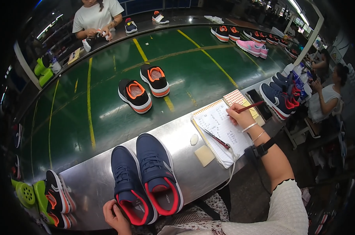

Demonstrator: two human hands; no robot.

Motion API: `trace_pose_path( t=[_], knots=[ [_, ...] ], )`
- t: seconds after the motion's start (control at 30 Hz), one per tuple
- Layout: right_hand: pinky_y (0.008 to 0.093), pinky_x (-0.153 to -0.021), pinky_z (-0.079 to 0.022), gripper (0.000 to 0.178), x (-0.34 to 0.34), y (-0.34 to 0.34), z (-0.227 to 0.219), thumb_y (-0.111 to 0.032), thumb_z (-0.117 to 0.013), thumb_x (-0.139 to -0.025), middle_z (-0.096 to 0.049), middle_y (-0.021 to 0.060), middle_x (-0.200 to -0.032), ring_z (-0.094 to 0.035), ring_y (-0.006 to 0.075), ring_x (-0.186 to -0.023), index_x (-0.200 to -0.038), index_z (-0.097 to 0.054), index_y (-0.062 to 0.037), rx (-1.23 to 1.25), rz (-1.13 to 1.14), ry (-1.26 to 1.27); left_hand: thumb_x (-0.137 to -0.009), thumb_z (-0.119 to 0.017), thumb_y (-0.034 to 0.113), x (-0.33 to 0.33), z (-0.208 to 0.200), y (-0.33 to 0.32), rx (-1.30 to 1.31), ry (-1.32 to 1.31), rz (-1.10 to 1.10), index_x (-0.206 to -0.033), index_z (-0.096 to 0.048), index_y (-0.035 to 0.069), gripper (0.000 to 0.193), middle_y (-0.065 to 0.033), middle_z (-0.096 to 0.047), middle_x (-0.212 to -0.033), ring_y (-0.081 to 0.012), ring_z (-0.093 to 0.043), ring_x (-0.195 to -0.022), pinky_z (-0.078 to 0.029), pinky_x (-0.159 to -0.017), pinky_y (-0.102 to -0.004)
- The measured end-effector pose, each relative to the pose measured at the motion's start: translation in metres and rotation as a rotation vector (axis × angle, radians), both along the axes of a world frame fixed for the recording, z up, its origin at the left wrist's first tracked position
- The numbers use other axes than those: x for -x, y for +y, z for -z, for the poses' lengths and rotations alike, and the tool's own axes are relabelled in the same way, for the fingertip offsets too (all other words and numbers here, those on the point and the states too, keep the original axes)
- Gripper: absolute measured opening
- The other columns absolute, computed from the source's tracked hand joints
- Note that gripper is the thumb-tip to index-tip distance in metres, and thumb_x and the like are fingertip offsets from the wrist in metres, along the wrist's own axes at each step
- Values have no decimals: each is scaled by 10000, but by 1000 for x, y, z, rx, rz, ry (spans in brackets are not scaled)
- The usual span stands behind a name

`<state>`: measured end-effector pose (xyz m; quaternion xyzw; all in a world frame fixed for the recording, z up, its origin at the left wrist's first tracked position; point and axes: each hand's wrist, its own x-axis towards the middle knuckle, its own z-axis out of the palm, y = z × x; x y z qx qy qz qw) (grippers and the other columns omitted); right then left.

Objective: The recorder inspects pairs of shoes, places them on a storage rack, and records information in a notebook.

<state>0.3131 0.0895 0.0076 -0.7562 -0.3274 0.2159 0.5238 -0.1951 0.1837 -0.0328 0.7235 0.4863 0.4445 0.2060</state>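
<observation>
My right hand is closed around a dark red pen, its tip over the written page of a spiral notebook. A second dark pen lies across the notebook, with a white cord beside its end. My left hand rests at the near edge of the metal ledge, beside the heel of a navy shoe. Its fingers are loosely bent and hold nothing. The matching navy shoe stands just to the right; both have red linings and toes pointing away from me.
Black-and-orange shoes sit on the green conveyor belt, with pink shoes farther right. More navy shoes and a phone are on the right. Black shoes stand at the left. A co-worker handles a shoe across the belt.
</observation>
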Motion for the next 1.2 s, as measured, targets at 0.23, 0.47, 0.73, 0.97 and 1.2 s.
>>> trace_pose_path(
  t=[0.23,0.47,0.73,0.97,1.2],
  knots=[
    [197,-418,-382,177,1,8,6,-164,-606,-823,-533,11,-573,-483,63,-466,-732,-507,-48,39,-48,-16,-825,-459,16,2,0,4,-3,8,3,-889,-556,-37,128,-106,-549,-897,-211,-534,-836,-415,-784,-299],
    [196,-415,-378,179,1,12,9,-160,-610,-819,-536,13,-573,-478,63,-453,-721,-509,-49,62,-36,-64,-829,-457,22,1,1,8,-7,10,-1,-894,-557,-38,133,-108,-550,-900,-214,-535,-840,-416,-786,-300],
    [197,-417,-362,186,1,10,0,-164,-614,-816,-528,6,-568,-476,57,-465,-705,-511,-56,38,47,78,-826,-458,8,11,3,14,14,-13,-11,-885,-565,-35,130,-107,-554,-904,-207,-539,-845,-419,-784,-298],
    [353,-673,-468,181,-19,-33,-21,-47,-538,-741,-581,68,-843,-577,262,-792,-901,-594,-110,309,-192,-1226,-791,-499,-24,10,-11,9,-35,-18,8,-864,-592,-19,119,-128,-588,-869,-243,-570,-802,-452,-730,-313],
    [359,-711,-458,293,99,-25,-87,-10,-579,-739,-555,103,-866,-548,284,-799,-1028,-578,-58,17,-426,-1065,-793,-549,30,7,-27,-3,-2,5,238,-989,-587,-6,203,-139,-608,-874,-250,-600,-761,-470,-702,-317]
  ],
)
